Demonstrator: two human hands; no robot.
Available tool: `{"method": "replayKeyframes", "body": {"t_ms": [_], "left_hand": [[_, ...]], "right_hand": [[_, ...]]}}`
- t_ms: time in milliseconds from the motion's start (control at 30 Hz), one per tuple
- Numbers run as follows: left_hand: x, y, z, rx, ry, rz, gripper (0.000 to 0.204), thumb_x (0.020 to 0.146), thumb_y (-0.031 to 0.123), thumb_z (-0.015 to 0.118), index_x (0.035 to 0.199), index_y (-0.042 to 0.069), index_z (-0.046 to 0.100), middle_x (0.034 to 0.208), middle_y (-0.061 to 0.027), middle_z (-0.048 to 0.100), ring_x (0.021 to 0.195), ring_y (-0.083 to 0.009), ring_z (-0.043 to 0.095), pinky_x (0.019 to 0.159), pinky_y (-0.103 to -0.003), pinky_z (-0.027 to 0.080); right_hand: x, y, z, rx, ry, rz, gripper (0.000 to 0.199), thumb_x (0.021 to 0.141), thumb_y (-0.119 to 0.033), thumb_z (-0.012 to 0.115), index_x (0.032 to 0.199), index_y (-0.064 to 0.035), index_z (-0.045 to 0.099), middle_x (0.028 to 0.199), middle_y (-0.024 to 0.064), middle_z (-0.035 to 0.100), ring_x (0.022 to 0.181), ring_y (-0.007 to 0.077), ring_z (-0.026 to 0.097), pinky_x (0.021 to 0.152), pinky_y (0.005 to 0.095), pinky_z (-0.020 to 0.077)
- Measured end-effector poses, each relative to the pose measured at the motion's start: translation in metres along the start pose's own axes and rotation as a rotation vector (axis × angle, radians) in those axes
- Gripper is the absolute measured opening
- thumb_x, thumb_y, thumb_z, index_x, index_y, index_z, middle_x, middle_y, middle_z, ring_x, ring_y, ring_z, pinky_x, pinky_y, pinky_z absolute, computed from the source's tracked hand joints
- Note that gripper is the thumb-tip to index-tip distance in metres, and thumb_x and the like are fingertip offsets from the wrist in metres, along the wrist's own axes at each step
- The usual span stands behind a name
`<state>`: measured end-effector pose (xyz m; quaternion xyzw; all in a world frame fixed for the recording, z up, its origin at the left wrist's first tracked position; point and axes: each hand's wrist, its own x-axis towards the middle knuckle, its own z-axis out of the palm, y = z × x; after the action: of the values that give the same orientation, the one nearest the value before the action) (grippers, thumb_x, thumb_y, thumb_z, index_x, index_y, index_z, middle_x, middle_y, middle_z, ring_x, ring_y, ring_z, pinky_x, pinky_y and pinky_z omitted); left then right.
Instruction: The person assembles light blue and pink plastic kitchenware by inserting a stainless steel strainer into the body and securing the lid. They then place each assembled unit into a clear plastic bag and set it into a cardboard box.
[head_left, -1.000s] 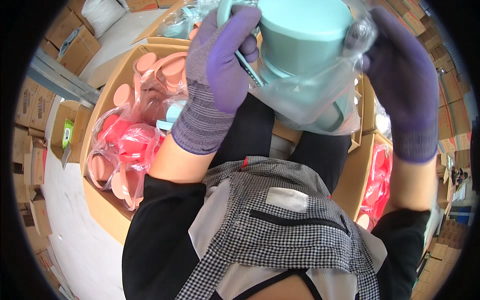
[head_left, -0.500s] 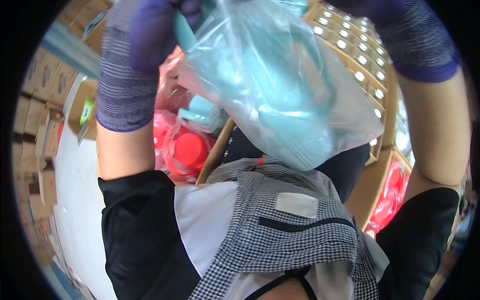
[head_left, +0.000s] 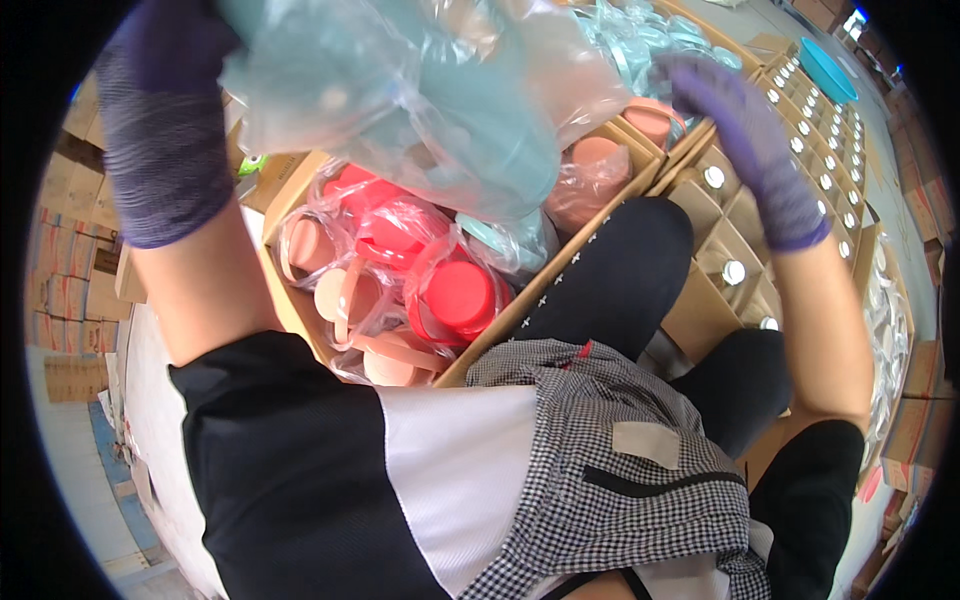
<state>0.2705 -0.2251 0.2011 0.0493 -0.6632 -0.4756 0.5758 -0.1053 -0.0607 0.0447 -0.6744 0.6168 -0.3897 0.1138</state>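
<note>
My left hand (head_left: 165,120), in a purple glove, is raised at the upper left and grips the top of a clear plastic bag (head_left: 420,100) with a teal plastic container inside. The bag hangs above a cardboard box (head_left: 500,325) full of bagged red and pink containers (head_left: 455,300). My right hand (head_left: 745,135), also in a purple glove, is off the bag at the upper right, fingers curled and holding nothing, above a box of bagged teal containers (head_left: 640,40).
A divided cardboard carton (head_left: 740,270) with small capped items in its cells lies by my right knee. Stacked cartons (head_left: 65,290) line the left side. More cartons and bagged goods (head_left: 885,320) stand at the right.
My right hand has let go of the bagged teal container and moved right, over the boxes. My left hand alone now holds the bag, carried to the left.
</note>
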Motion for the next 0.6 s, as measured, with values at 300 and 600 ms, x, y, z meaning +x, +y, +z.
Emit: {"method": "replayKeyframes", "body": {"t_ms": [300, 600], "left_hand": [[-0.039, -0.095, -0.032, 0.278, 0.407, -0.144, 0.043, 0.101, 0.002, 0.057, 0.144, -0.004, 0.057, 0.107, -0.0127, 0.062, 0.089, -0.0207, 0.064, 0.083, -0.035, 0.058], [-0.061, -0.188, -0.056, 1.415, -0.134, 0.209, 0.034, 0.097, 0.0, 0.061, 0.131, -0.004, 0.062, 0.126, -0.0123, 0.068, 0.097, -0.0246, 0.069, 0.093, -0.036, 0.059]], "right_hand": [[-0.109, 0.074, 0.107, 0.286, -0.015, 0.402, 0.037, 0.1, -0.027, 0.068, 0.128, -0.0021, 0.068, 0.119, 0.0143, 0.073, 0.109, 0.0244, 0.07, 0.099, 0.0344, 0.0532], [-0.12, 0.068, 0.133, -0.051, 0.143, 0.097, 0.035, 0.092, -0.021, 0.075, 0.12, -0.0029, 0.07, 0.111, 0.0186, 0.071, 0.105, 0.0367, 0.069, 0.098, 0.0447, 0.0535]]}}
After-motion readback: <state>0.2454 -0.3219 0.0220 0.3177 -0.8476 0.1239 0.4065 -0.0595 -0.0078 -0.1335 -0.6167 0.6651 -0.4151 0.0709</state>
